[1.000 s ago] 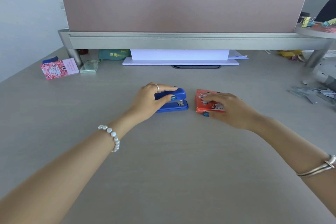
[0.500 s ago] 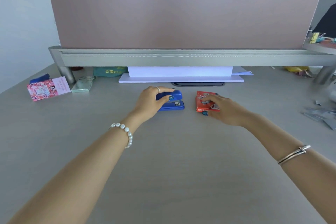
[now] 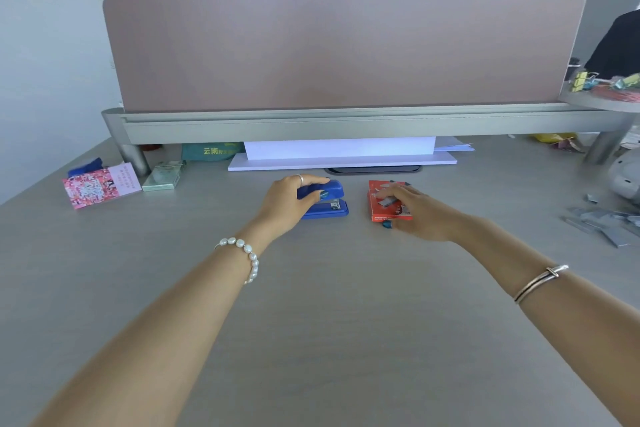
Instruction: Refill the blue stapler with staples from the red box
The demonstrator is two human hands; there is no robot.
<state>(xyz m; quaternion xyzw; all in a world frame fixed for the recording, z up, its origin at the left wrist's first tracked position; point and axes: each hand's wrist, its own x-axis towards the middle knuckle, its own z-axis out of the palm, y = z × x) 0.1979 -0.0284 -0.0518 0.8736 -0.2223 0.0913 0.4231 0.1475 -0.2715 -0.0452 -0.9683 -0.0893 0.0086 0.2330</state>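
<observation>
Since the earlier frame the view has tilted upward, while both hands have kept their places. Blue stapler (image 3: 327, 199) (glossy plastic, rounded top, flat base) lies on the matte grey desk (image 3: 311, 340), just beside the red box (image 3: 388, 201) at its 3 o'clock. Left hand (image 3: 289, 206), arm outstretched, wraps the stapler's rear, thumb on its side. Right hand (image 3: 417, 215) lies flat on the cardboard box, fingers (image 3: 388, 191) touching a grey strip of staples (image 3: 389, 201); whether they pinch it cannot be told.
</observation>
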